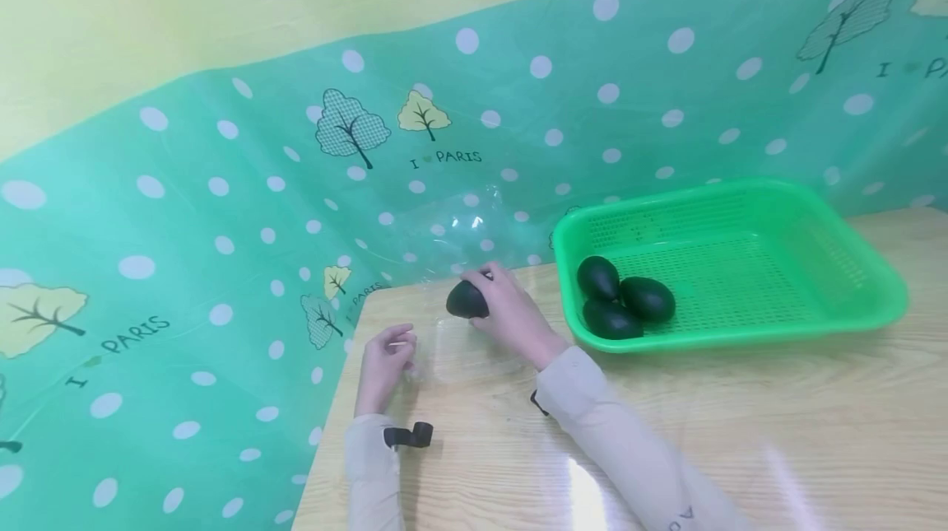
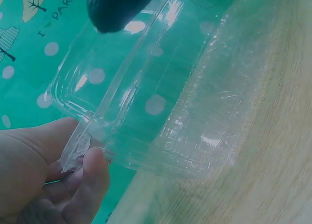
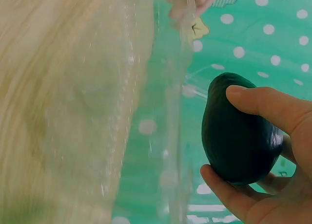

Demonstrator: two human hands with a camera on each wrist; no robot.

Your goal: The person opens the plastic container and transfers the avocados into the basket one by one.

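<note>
Dark, nearly black, the avocado (image 1: 465,302) is gripped between the thumb and fingers of my right hand (image 1: 514,315). It is held over a clear plastic clamshell container (image 2: 195,112), whose lid is raised at the back. My left hand (image 1: 385,362) pinches the container's edge at its left end, thumb and fingertips on the rim, as the left wrist view shows. Three more dark avocados (image 1: 648,300) lie together in the left end of a green plastic basket (image 1: 748,340), just right of my right hand.
Beneath everything is a light wood-grain table (image 1: 489,465). Behind it and to the left hangs a green dotted cloth (image 1: 244,267) with printed trees, close against the table's edges. A black strap with a small camera (image 1: 420,435) sits on the left wrist.
</note>
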